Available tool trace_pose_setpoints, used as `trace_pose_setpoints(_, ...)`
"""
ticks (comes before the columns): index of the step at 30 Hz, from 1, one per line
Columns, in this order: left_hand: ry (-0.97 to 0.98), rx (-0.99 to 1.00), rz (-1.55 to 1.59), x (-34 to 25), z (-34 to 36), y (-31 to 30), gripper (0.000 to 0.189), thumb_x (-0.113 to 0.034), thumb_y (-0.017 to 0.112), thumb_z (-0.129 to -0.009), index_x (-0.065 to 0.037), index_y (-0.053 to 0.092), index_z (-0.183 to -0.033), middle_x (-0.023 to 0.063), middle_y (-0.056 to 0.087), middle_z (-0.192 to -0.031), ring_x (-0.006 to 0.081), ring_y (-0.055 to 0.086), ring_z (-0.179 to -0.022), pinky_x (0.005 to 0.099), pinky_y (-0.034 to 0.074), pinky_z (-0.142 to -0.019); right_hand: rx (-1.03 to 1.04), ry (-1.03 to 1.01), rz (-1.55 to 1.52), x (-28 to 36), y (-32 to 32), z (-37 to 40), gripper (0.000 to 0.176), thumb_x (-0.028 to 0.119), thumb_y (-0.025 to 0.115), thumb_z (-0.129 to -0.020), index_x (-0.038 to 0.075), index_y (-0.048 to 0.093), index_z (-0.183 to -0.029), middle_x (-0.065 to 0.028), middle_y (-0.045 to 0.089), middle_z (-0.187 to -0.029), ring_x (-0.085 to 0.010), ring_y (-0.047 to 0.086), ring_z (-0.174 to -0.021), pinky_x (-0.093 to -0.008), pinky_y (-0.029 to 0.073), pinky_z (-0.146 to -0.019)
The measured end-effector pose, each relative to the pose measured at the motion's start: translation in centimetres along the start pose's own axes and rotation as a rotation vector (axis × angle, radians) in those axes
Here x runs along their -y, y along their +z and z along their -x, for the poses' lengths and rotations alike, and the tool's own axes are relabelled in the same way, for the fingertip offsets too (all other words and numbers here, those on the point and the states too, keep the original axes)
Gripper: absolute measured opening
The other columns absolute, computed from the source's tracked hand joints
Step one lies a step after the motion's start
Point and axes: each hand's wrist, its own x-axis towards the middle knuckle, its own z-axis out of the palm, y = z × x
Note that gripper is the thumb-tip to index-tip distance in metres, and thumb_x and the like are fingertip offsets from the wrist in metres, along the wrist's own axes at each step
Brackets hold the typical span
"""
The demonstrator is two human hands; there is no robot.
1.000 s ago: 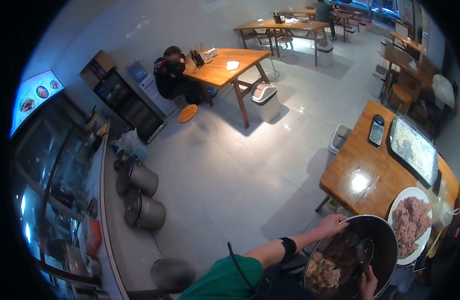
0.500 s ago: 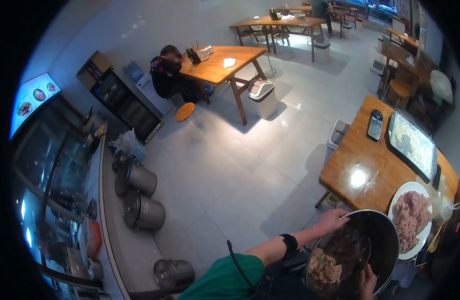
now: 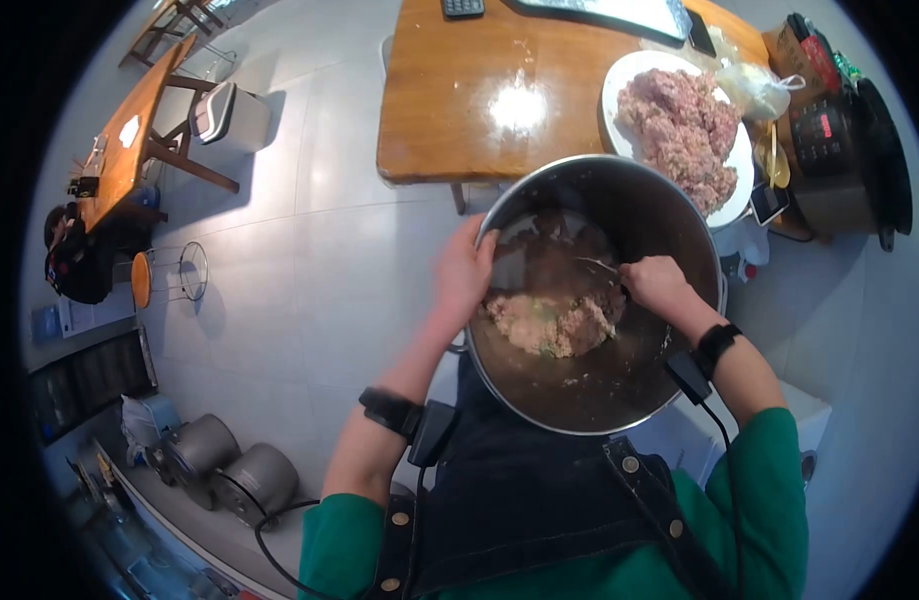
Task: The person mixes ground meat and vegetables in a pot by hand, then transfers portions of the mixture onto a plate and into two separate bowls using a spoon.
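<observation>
A large metal pot stands tilted in front of me, its mouth facing up toward me. My left hand grips its left rim, thumb over the edge. Pale raw minced meat with bits of green lies in a heap at the bottom, beside darker wet residue. Inside the pot, my right hand is closed around the handle of a metal utensil. Only a thin bright edge of it shows, so whether it is a spoon or a spatula cannot be made out.
Past the pot is a wooden table bearing a white plate heaped with minced meat and a tray. A dark cooker stands at right. Lidded metal pots sit low left; a person sits farther off.
My view has swung right and down onto the pot, now centred. My left hand still holds the rim; my right hand and the utensil have shifted within the pot.
</observation>
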Motion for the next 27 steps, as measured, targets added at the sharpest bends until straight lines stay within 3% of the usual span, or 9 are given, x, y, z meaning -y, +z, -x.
trace_pose_setpoints(7,-0.062,-0.006,0.058,0.0,-0.4,0.2,0.025,-0.013,0.053,-0.083,-0.006,0.058,-0.106,0.0173,0.061,-0.092,0.0326,0.058,-0.087,0.0366,0.045,-0.076,0.338,0.002,0.065,0.3,3.7,-1.3,0.013,0.015,0.054,-0.071,0.009,0.065,-0.072,-0.0105,0.064,-0.070,-0.0257,0.064,-0.070,-0.0358,0.050,-0.063)
trace_pose_setpoints(10,-0.039,-0.011,0.098,0.9,-0.7,0.4,0.025,-0.011,0.055,-0.080,-0.005,0.059,-0.103,0.0173,0.061,-0.093,0.0323,0.059,-0.087,0.0360,0.045,-0.076,0.359,-0.031,0.028,0.2,4.5,-1.1,0.014,0.014,0.053,-0.072,0.008,0.065,-0.072,-0.0113,0.065,-0.072,-0.0262,0.064,-0.070,-0.0353,0.051,-0.064)
trace_pose_setpoints(12,-0.076,0.010,0.147,1.4,-0.8,0.6,0.025,-0.009,0.056,-0.079,-0.004,0.060,-0.103,0.0174,0.061,-0.093,0.0323,0.059,-0.087,0.0358,0.045,-0.076,0.518,0.025,0.027,0.5,4.4,-1.2,0.016,0.016,0.053,-0.074,0.011,0.067,-0.080,-0.0104,0.066,-0.083,-0.0242,0.064,-0.080,-0.0343,0.050,-0.069)
trace_pose_setpoints(17,-0.071,0.007,0.209,1.1,-0.7,0.4,0.026,-0.004,0.057,-0.076,-0.003,0.059,-0.102,0.0173,0.061,-0.094,0.0321,0.059,-0.087,0.0353,0.045,-0.077,0.459,0.045,-0.077,1.7,8.9,-2.0,0.015,0.017,0.054,-0.073,0.008,0.066,-0.076,-0.0137,0.065,-0.078,-0.0277,0.063,-0.078,-0.0373,0.050,-0.068)
trace_pose_setpoints(19,-0.002,0.022,0.123,0.8,-0.7,0.3,0.024,-0.004,0.052,-0.083,0.005,0.057,-0.104,0.0106,0.061,-0.092,0.0128,0.054,-0.086,0.0253,0.042,-0.079,0.476,0.041,-0.098,2.7,10.8,-2.6,0.015,0.019,0.055,-0.073,0.009,0.066,-0.078,-0.0141,0.064,-0.080,-0.0279,0.063,-0.080,-0.0374,0.050,-0.069)
trace_pose_setpoints(27,0.035,0.054,0.157,-0.5,-1.5,0.0,0.023,-0.002,0.052,-0.080,0.006,0.057,-0.101,0.0136,0.061,-0.092,0.0175,0.057,-0.086,0.0266,0.043,-0.079,0.552,-0.023,-0.341,7.1,15.4,-4.6,0.020,0.026,0.055,-0.076,0.012,0.064,-0.088,-0.0099,0.065,-0.083,-0.0275,0.062,-0.082,-0.0376,0.049,-0.070)
